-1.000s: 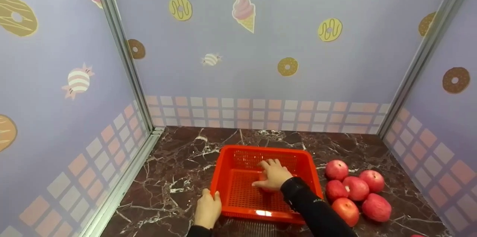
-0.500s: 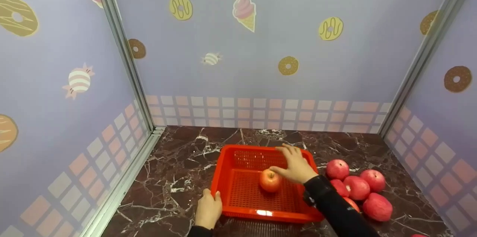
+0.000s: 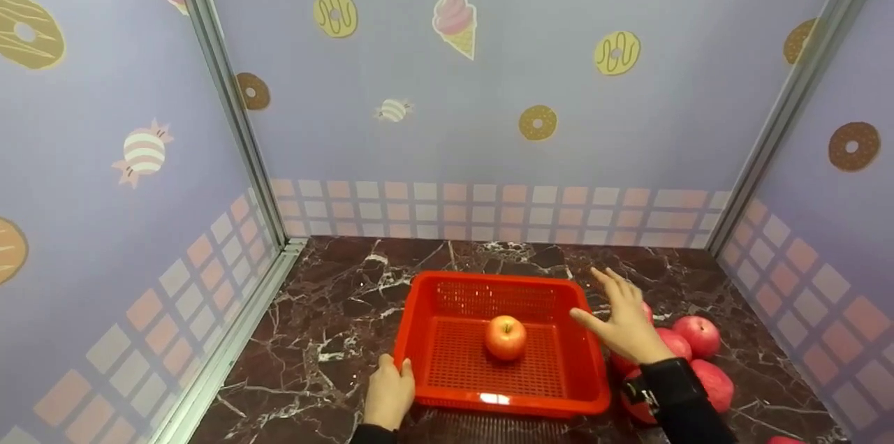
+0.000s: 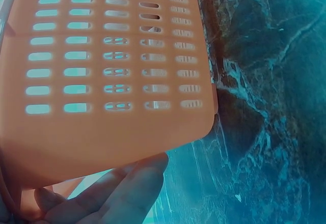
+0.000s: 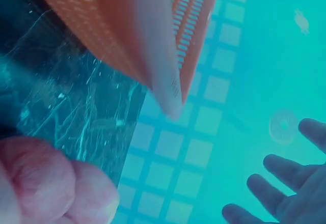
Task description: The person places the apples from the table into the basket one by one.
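Apples (image 3: 697, 337) clustered on the worktop (image 3: 314, 332) could scatter if the wide-spread, unladen right hand (image 3: 626, 327) knocks them, while the left hand (image 3: 389, 389) grips the red basket (image 3: 482, 399).

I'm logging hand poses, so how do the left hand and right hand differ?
The left hand grips the red plastic basket at its near left corner; the right hand holds nothing. The left hand is curled; the right hand is spread open. Both emerge from black sleeves.
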Demonstrator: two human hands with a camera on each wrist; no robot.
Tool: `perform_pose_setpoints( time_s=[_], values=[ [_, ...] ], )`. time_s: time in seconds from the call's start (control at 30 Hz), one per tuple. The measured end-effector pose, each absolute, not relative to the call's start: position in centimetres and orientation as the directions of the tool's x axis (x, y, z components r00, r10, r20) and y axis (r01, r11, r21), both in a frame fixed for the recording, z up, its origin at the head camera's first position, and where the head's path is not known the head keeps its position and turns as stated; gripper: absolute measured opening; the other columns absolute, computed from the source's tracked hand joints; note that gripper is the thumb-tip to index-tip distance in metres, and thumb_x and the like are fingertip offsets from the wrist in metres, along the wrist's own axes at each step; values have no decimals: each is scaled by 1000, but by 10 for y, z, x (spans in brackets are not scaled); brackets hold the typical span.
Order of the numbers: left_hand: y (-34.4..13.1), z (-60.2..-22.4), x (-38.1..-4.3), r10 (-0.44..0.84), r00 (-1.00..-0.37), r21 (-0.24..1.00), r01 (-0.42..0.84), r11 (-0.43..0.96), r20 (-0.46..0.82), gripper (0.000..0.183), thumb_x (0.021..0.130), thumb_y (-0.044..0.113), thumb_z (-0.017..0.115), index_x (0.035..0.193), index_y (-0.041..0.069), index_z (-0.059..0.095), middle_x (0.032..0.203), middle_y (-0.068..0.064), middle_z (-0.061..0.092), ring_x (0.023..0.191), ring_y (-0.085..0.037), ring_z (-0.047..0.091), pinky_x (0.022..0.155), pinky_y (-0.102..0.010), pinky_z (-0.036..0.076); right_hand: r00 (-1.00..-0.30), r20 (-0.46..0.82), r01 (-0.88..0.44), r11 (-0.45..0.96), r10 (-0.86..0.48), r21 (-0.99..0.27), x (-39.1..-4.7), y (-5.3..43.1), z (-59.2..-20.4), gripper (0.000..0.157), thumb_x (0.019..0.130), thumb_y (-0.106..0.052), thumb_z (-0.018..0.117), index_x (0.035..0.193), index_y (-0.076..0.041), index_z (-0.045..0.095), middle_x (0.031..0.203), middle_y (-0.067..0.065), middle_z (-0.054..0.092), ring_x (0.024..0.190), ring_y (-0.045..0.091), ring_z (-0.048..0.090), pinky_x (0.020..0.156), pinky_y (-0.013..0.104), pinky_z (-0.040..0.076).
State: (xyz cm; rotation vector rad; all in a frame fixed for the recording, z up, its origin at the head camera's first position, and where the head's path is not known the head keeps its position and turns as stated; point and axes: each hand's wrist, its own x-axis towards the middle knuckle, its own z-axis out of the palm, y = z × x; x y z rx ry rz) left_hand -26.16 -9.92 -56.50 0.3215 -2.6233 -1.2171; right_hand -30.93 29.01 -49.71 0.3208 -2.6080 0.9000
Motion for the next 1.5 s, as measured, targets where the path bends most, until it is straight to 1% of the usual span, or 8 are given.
perform_pose_setpoints(
  time_s=[0.27, 0.47, 0.6, 0.73, 0.9, 1.1, 1.23, 1.5],
  values=[
    [-100, -562, -260, -281, -957, 768, -124, 628, 75, 23, 101, 18, 59, 100, -2, 50, 82, -24, 67, 78, -36, 69, 68, -50, 52, -951, 306, -173, 745, 44, -645, -266, 315, -512, 82, 96, -43, 71, 158, -5, 33, 163, 30, 25, 145, 58, 21, 111, 79, 19],
    [-107, -559, -264, -225, -974, 772, -159, 616, -21, 25, 104, 24, 57, 104, 0, 50, 84, -17, 66, 77, -29, 65, 68, -45, 49, -959, 254, -79, 733, 130, -676, -238, 326, -534, 81, 95, -41, 73, 152, 4, 37, 153, 32, 38, 142, 54, 29, 113, 71, 20],
    [-113, -556, -266, -176, -982, 775, -160, 611, -64, 25, 104, 26, 57, 100, 2, 50, 81, -10, 61, 72, -24, 59, 66, -38, 45, -954, 247, -43, 739, 168, -672, -230, 330, -548, 79, 93, -43, 74, 150, 1, 42, 148, 32, 45, 138, 52, 35, 113, 69, 18],
    [-119, -550, -270, -150, -983, 770, -178, 612, -108, 35, 103, 36, 60, 102, 2, 52, 83, -9, 60, 72, -22, 57, 66, -36, 43, -952, 239, -20, 741, 191, -672, -226, 333, -562, 79, 91, -44, 76, 149, -2, 44, 149, 34, 44, 139, 52, 36, 114, 68, 17],
    [-120, -546, -280, -164, -984, 799, -152, 582, -68, 60, 99, 54, 62, 118, -2, 49, 100, -20, 66, 89, -31, 67, 80, -47, 52, -940, 276, -36, 748, 199, -663, -223, 334, -577, 78, 88, -41, 80, 147, -1, 47, 147, 37, 44, 137, 53, 38, 110, 67, 21],
    [-120, -546, -294, -154, -987, 844, -119, 522, -44, 80, 99, 55, 62, 139, -10, 40, 126, -36, 59, 115, -47, 63, 98, -56, 50, -923, 332, -68, 768, 193, -637, -226, 333, -591, 78, 82, -34, 86, 142, 2, 52, 141, 37, 52, 129, 52, 48, 104, 62, 27],
    [-118, -550, -299, -122, -991, 858, -112, 501, -58, 71, 100, 47, 63, 136, -12, 44, 126, -36, 60, 114, -46, 64, 96, -55, 52, -933, 306, -53, 771, 188, -634, -227, 335, -595, 77, 80, -33, 87, 140, 3, 53, 138, 37, 53, 127, 52, 49, 103, 62, 27],
    [-116, -558, -303, -112, -994, 867, -48, 495, 9, 41, 102, 33, 62, 113, -4, 53, 103, -22, 66, 95, -34, 66, 83, -49, 54, -927, 335, -76, 790, 168, -609, -231, 337, -602, 77, 77, -32, 90, 137, 3, 56, 131, 34, 59, 128, 52, 48, 101, 63, 27]
  ],
)
